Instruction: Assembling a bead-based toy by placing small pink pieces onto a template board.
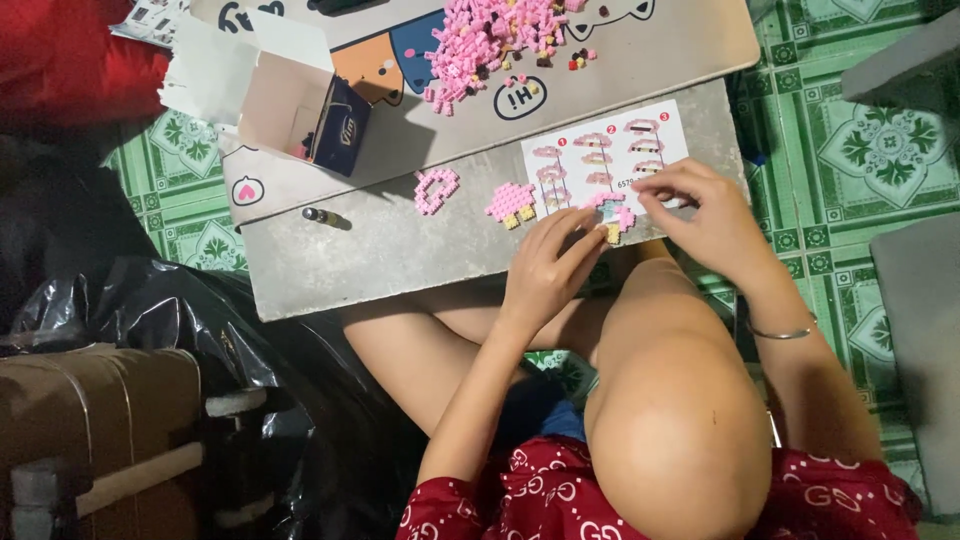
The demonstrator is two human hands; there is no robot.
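Observation:
My left hand (pixel 548 268) and my right hand (pixel 700 212) meet over a small pink block piece (pixel 612 212) with a yellow bottom, pinching it between the fingertips at the near edge of a grey board (pixel 370 250). Under it lies a white instruction sheet (pixel 605 150) with pictures of pink shapes. A finished pink mushroom-like block piece (pixel 511 202) and a pink ring-shaped piece (pixel 436 189) rest on the board to the left. A heap of loose pink blocks (pixel 490 40) lies further away on a patterned board.
An opened white and dark blue small box (pixel 300 105) stands at the far left of the boards. A small dark tube (pixel 326 217) lies near it. Black plastic bags (pixel 180 320) and a brown case (pixel 100 430) sit at left. Green patterned floor tiles (pixel 850 160) surround everything.

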